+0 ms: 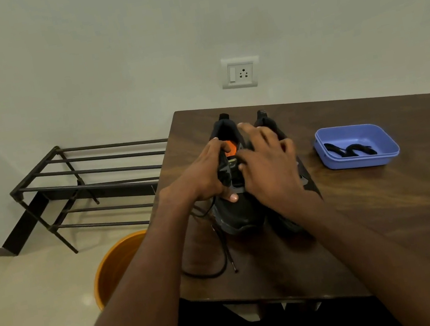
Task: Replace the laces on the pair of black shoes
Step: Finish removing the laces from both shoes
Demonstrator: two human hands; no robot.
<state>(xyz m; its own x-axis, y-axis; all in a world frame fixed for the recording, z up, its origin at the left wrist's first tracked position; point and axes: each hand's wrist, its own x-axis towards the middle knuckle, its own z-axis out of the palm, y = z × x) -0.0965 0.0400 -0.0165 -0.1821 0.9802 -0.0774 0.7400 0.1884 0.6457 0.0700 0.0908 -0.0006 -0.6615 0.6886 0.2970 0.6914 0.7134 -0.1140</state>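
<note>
Black shoes (241, 215) with an orange insole (231, 147) sit on a dark brown wood-grain table (387, 204). Black laces (349, 150) fill a periwinkle-blue tray (363, 162). An orange bucket (114, 266) stands beside a dark metal shoe rack (82, 183).

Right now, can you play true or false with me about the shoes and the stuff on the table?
1. Both hands are on the left black shoe with the orange lining. True: the left hand grips its side and the right hand works at its laces.
2. The blue plastic tray is empty. False: black laces lie inside it.
3. A loose black lace trails on the dark wooden table. True.
4. The orange bucket stands on the table. False: it stands on the floor beside the table.
5. The dark metal rack holds shoes. False: no shoes are on it.
</note>
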